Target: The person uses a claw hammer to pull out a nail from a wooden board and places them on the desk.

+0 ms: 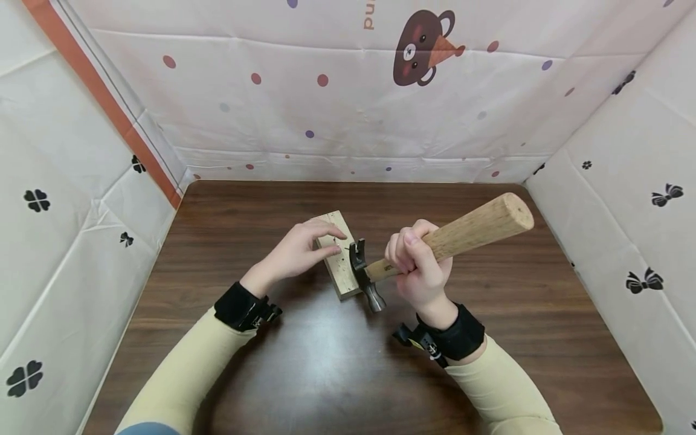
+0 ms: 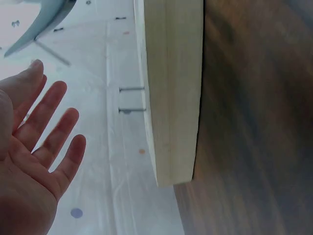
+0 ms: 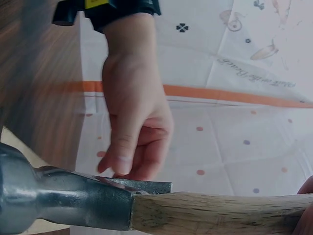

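Note:
My right hand (image 1: 421, 266) grips the wooden handle (image 1: 478, 226) of a claw hammer, whose metal head (image 1: 360, 269) is over the right side of a pale wood block (image 1: 344, 279). In the left wrist view, two nails (image 2: 131, 89) stick out of the block's face. Another thin nail (image 2: 53, 52) shows at the tip of the hammer claw (image 2: 41, 24); whether the claw grips it I cannot tell. Over the block's left side is my left hand (image 1: 301, 248), fingers spread and relaxed, holding nothing visible.
The block lies on a dark brown wooden table (image 1: 321, 362). Patterned white cloth (image 1: 244, 115) hangs behind the table and along both sides. Black straps with small cameras (image 1: 457, 335) circle both wrists.

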The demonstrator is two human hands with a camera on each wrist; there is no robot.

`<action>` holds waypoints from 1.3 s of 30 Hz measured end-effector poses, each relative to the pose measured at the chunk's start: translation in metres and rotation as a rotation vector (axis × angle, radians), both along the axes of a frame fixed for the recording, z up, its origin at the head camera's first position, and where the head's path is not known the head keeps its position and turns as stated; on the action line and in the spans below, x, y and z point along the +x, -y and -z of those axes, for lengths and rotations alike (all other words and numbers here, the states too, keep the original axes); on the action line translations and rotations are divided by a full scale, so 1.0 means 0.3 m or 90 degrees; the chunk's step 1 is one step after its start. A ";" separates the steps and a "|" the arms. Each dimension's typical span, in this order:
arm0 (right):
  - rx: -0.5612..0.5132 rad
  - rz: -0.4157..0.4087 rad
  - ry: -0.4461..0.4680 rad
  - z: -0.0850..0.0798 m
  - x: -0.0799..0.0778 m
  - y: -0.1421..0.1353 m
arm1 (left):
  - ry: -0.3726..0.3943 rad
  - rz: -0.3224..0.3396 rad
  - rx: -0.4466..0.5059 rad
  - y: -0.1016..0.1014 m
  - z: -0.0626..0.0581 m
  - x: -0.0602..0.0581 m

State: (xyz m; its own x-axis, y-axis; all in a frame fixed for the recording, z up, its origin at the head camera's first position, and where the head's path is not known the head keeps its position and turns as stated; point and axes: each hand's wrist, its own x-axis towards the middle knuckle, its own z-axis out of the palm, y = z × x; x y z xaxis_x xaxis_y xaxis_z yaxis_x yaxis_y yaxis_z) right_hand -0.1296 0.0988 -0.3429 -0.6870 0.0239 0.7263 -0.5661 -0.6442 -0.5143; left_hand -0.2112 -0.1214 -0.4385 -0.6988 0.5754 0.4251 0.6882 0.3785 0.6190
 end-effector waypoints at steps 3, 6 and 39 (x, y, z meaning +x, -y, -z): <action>-0.010 -0.014 0.000 -0.009 0.011 -0.001 | -0.007 0.025 0.020 -0.013 0.012 0.018; -0.009 -0.028 0.001 -0.014 0.019 0.000 | -0.012 0.037 0.041 -0.022 0.023 0.026; 0.019 -0.046 0.007 0.007 0.027 0.016 | 0.031 -0.014 0.082 -0.062 0.011 0.056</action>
State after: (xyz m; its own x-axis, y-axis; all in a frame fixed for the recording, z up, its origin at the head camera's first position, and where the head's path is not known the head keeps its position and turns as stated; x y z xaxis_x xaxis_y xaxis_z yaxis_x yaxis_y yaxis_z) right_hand -0.1216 0.0939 -0.3451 -0.6941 -0.0475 0.7183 -0.5129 -0.6675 -0.5398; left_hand -0.1944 -0.1028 -0.4418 -0.7317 0.5028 0.4602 0.6491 0.3080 0.6955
